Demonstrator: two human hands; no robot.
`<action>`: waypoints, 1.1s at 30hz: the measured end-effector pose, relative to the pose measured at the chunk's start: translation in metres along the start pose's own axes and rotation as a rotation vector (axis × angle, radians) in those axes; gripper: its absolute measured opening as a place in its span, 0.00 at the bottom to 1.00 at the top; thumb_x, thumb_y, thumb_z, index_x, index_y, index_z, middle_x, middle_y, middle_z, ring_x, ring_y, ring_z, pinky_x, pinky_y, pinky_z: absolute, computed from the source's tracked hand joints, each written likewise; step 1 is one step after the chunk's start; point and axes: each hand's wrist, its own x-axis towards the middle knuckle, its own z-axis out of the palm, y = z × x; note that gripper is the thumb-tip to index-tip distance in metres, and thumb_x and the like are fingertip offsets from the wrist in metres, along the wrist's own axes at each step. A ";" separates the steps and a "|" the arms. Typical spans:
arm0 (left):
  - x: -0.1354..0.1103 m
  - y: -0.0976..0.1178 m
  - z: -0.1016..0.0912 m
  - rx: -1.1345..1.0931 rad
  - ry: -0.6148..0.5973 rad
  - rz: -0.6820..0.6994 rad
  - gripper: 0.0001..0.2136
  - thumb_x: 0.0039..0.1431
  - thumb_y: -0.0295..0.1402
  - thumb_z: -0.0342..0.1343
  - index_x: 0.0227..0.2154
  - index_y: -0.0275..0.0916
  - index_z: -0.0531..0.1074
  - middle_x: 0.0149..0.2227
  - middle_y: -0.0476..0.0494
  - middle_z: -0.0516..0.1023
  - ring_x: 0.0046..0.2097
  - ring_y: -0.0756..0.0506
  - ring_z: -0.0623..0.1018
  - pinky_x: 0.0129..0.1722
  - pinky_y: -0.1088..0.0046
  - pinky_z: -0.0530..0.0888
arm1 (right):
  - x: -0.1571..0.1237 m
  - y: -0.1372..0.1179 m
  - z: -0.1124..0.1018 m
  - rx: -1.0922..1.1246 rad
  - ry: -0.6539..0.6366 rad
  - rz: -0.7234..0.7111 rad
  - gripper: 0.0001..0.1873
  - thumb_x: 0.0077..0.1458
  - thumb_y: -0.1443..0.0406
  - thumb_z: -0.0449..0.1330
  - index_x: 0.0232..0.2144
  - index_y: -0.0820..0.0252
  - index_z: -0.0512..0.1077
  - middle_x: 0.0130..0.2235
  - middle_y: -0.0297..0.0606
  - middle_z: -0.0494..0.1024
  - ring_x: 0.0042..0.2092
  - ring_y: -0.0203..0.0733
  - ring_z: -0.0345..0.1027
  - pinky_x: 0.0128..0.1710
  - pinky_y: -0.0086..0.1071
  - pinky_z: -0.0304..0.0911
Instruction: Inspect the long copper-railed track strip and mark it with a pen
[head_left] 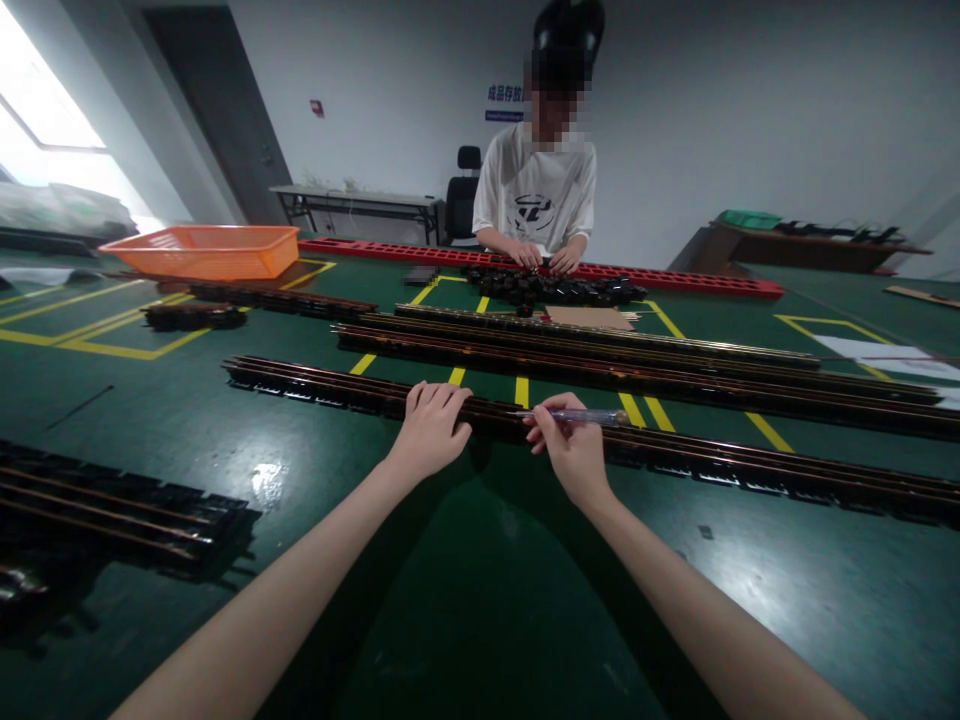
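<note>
A long dark rail with copper strips point(315, 388) lies across the green floor in front of me. My left hand point(431, 430) rests on it, fingers curled over its top edge. Just to the right, my right hand point(570, 452) pinches a slim clear-handled screwdriver point(581, 416) that lies level along the same rail, tip pointing right.
More long rails point(600, 352) lie parallel behind, and another set point(112, 510) at the left. A person in a white T-shirt point(536, 195) works at a pile of small black parts point(559, 289) by a red rail point(675, 278). An orange basket point(206, 250) stands at the back left.
</note>
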 end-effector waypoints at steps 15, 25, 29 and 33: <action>0.003 0.002 0.003 0.110 0.043 -0.031 0.19 0.59 0.47 0.50 0.45 0.38 0.69 0.48 0.39 0.73 0.52 0.38 0.69 0.58 0.52 0.54 | 0.000 0.000 0.000 0.007 0.006 0.010 0.11 0.55 0.58 0.58 0.30 0.60 0.65 0.26 0.34 0.74 0.24 0.33 0.69 0.18 0.24 0.66; 0.001 0.005 0.004 0.132 0.070 -0.040 0.17 0.59 0.45 0.50 0.44 0.38 0.69 0.47 0.40 0.74 0.51 0.39 0.69 0.57 0.52 0.55 | 0.000 0.002 0.000 0.000 0.002 -0.001 0.11 0.55 0.58 0.58 0.30 0.60 0.65 0.26 0.34 0.74 0.24 0.32 0.69 0.17 0.24 0.66; 0.000 0.007 0.005 0.145 0.076 -0.039 0.17 0.60 0.43 0.49 0.45 0.37 0.69 0.48 0.39 0.74 0.51 0.38 0.69 0.57 0.51 0.54 | -0.001 0.001 0.000 -0.015 0.012 -0.003 0.11 0.56 0.58 0.58 0.30 0.60 0.65 0.26 0.34 0.74 0.24 0.33 0.69 0.17 0.24 0.67; 0.000 0.007 0.006 0.162 0.088 -0.035 0.17 0.60 0.42 0.48 0.46 0.37 0.70 0.48 0.38 0.74 0.52 0.38 0.69 0.57 0.51 0.54 | -0.001 0.001 0.001 -0.021 0.040 -0.005 0.11 0.55 0.58 0.58 0.29 0.60 0.65 0.25 0.34 0.74 0.22 0.32 0.69 0.17 0.24 0.67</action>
